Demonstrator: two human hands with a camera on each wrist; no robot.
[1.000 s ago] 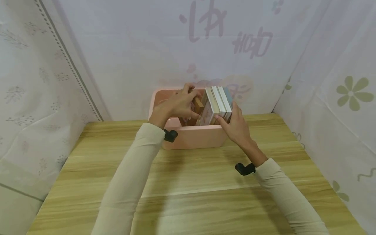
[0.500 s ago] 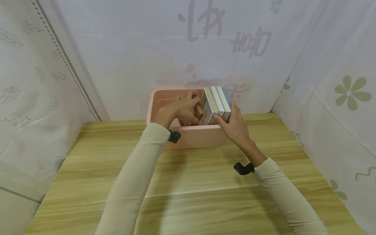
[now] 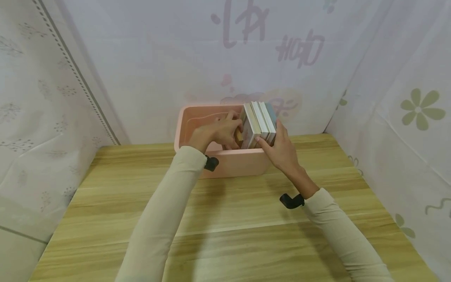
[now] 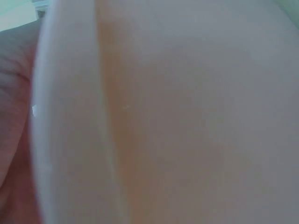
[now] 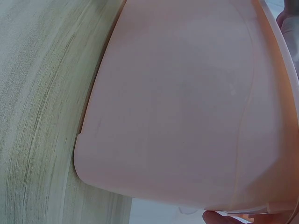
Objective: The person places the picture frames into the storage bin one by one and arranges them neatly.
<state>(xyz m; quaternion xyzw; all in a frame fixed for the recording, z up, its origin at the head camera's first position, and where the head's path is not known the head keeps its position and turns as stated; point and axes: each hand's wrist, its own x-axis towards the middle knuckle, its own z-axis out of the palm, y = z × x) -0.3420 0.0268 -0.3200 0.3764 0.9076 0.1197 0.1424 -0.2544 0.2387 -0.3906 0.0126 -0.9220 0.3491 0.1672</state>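
A pink plastic bin [image 3: 239,162] stands at the back of the table, its front wall filling most of both wrist views. In its right end several books [image 3: 260,119] with pale and white edges stand side by side, leaning a little, with a blue one [image 3: 271,111] at the right. My right hand [image 3: 284,152] holds this row, thumb on the near edges and fingers at the right side. Inside the bin my left hand [image 3: 222,131] grips a brown book-like block [image 3: 239,137] close against the row's left face. Its lower part is hidden by the hand and bin wall.
The wood-grain table [image 3: 225,243] extends in front of the bin. Behind it hangs a pale printed cloth [image 3: 158,70], with more patterned cloth at both sides. The bin's left interior [image 3: 192,125] shows beside my left wrist.
My left hand has sunk lower into the bin and shifted slightly right, bringing the brown block down beside the books. My right hand stays on the row.
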